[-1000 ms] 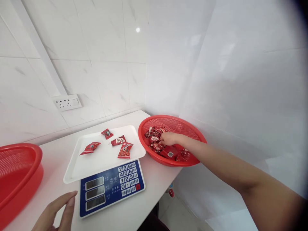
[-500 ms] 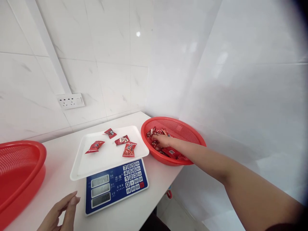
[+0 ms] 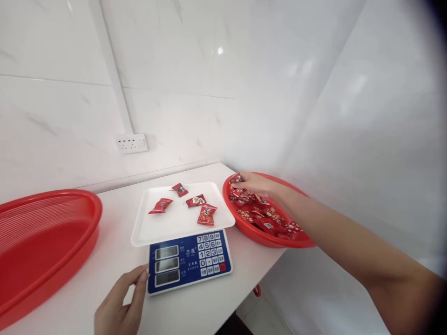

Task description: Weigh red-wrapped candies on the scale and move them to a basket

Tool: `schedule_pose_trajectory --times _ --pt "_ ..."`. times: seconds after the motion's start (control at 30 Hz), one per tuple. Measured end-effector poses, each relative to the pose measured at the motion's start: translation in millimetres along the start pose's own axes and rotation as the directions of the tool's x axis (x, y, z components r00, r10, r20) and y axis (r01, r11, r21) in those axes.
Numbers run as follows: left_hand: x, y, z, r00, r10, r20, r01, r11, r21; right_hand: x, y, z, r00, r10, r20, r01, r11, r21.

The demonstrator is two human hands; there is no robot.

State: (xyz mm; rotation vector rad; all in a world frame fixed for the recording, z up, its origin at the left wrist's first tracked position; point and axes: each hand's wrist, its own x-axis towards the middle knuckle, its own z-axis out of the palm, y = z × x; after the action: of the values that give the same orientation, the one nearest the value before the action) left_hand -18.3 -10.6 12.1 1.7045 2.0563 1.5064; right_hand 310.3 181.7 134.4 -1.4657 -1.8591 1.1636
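Note:
My right hand [image 3: 252, 183] is raised over the left rim of the round red basket [image 3: 275, 239], pinching a red candy packet [image 3: 236, 178] at its fingertips. The basket holds several red candy packets [image 3: 262, 214]. A blue electronic scale [image 3: 189, 261] carries a white tray [image 3: 174, 228] with several red packets on it [image 3: 206, 215]. My left hand [image 3: 120, 306] rests on the white counter, fingers loosely curled, fingertips touching the scale's left front corner, holding nothing.
A large oval red basket [image 3: 42, 242] stands at the left on the counter [image 3: 209, 307]. A white wall socket [image 3: 132, 143] sits on the tiled wall behind. The counter's edge runs close to the right of the scale, with floor below.
My right hand has lifted out of the candy pile with a packet and moved toward the tray. My left hand has shifted right to the scale's corner. The view has panned left.

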Motion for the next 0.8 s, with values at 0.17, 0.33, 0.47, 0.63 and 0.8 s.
schedule_pose_trajectory --times 0.17,0.33,0.47,0.63,0.8 --pt "2.4 5.7 -2.2 0.998 -0.057 -0.01 0.056 0.995 -0.081 22.7 -41.8 56.0 0.975 -0.054 0.215 0.007 0.977 0.211" --pt "4.3 3.0 -3.0 0.995 -0.094 -0.018 0.092 0.991 -0.095 36.0 -52.2 88.7 0.972 -0.089 0.215 0.071 0.993 0.09" --pt "4.9 -1.1 -1.8 1.0 0.024 -0.02 -0.026 0.995 -0.099 37.0 -54.3 97.1 0.979 -0.069 0.193 0.046 0.992 0.12" --pt "6.3 -7.7 -1.6 0.992 0.127 -0.015 -0.128 0.99 -0.062 37.7 -62.0 102.9 0.968 -0.047 0.245 -0.009 0.974 0.224" --pt "6.3 -8.1 -2.0 0.992 0.128 -0.011 -0.129 0.991 -0.045 39.0 -57.9 106.1 0.983 -0.024 0.184 0.019 0.999 0.028"
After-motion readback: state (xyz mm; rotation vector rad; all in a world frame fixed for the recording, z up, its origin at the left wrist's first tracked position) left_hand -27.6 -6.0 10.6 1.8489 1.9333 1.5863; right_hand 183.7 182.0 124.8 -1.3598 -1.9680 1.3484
